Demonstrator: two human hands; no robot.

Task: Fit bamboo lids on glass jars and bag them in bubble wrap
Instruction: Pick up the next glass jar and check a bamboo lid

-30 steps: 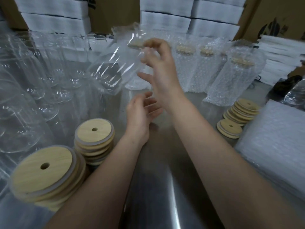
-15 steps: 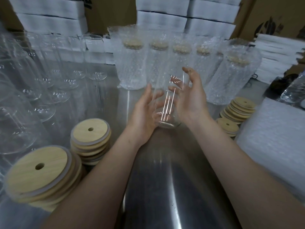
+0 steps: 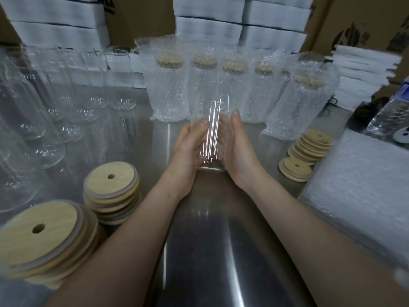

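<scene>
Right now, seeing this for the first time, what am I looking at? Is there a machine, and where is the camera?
No machine here: a person works bare-handed, and the one camera sits on their head, looking down. The left hand and right hand hold an upright, lidless glass jar between them over a steel table. Left of it stand empty jars and stacks of bamboo lids; another lid stack lies right, beside a pile of bubble wrap. Behind stands a row of jars already lidded and bagged.
</scene>
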